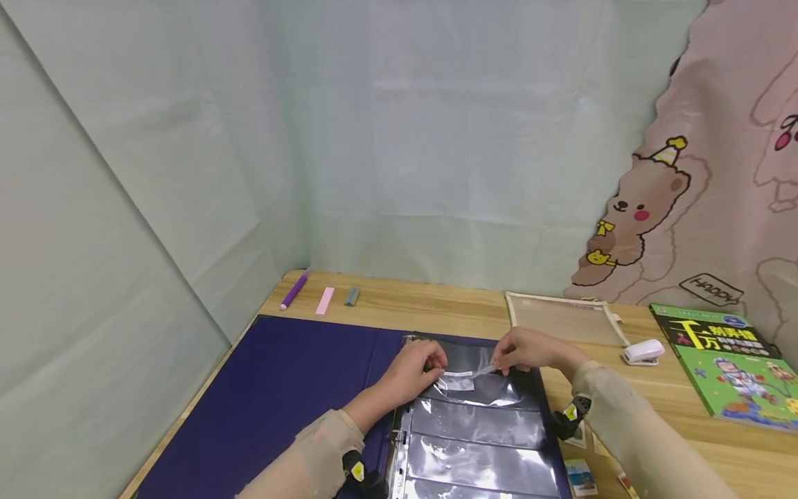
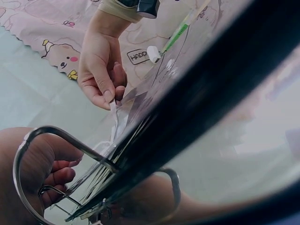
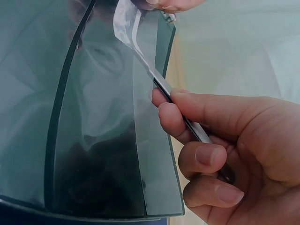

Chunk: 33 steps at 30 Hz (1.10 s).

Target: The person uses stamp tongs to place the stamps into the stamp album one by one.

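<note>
Ring binder point(image 1: 299, 388): open flat on the desk point(image 1: 430, 299), its pocket page point(image 1: 476, 424) on the right, giving both hands access to the far pocket point(image 1: 461, 355).
Right hand point(image 1: 528, 348): fingers and thumb pinch tweezers point(image 3: 163, 86) well back, presumably so only slim tips meet the clear film point(image 3: 123, 26).
Left hand point(image 1: 408, 371): fingers bent beside the rings point(image 2: 49, 129), perhaps steadying the pocket; whether pinching, I cannot tell.
Picture card point(image 1: 581, 478): near right, probably for easy reach.

Right hand point(image 3: 239, 150) grips slender metal tweezers point(image 3: 161, 87), tips at a small clear film point(image 3: 123, 26). Left hand point(image 3: 178, 3) partly visible at top edge, near film. Glossy pocket page point(image 3: 103, 112) behind.
</note>
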Available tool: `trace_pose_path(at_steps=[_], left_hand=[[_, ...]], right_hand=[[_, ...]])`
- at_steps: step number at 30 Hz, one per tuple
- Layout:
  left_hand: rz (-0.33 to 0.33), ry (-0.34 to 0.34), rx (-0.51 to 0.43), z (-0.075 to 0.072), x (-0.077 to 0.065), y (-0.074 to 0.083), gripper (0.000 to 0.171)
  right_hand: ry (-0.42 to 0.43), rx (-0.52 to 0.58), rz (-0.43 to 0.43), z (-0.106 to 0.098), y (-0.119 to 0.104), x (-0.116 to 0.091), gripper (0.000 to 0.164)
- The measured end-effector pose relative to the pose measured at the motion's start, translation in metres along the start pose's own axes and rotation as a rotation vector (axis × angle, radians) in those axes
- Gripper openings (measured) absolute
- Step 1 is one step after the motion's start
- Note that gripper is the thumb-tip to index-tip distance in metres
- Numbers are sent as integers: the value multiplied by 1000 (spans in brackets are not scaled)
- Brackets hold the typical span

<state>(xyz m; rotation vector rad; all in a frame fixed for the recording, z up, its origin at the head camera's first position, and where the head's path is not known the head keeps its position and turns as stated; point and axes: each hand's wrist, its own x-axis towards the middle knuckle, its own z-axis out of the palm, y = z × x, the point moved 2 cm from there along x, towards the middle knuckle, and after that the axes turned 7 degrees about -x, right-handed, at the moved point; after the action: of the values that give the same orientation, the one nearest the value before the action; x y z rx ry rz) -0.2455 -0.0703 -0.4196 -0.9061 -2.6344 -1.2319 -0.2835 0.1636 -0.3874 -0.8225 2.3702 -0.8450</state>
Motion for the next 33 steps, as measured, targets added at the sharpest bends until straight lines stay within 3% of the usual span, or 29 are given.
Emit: trace_pose_path(at_steps=[13,20,27,33], left_hand=[[-7,-11,7,1,0,0,8],[19,6,17,1,-1,-1,9],[-19,-12,20,1,-1,1,9],[-8,-17,20,0,-2,-2,8]], right_hand=[[-56,-37,16,0,-2,2,13],[-39,-108,35,-7,-6,-1,10],[-11,-134,58,-17,-6,-6,12],[31,-156,49,-27,-11,-14,14]])
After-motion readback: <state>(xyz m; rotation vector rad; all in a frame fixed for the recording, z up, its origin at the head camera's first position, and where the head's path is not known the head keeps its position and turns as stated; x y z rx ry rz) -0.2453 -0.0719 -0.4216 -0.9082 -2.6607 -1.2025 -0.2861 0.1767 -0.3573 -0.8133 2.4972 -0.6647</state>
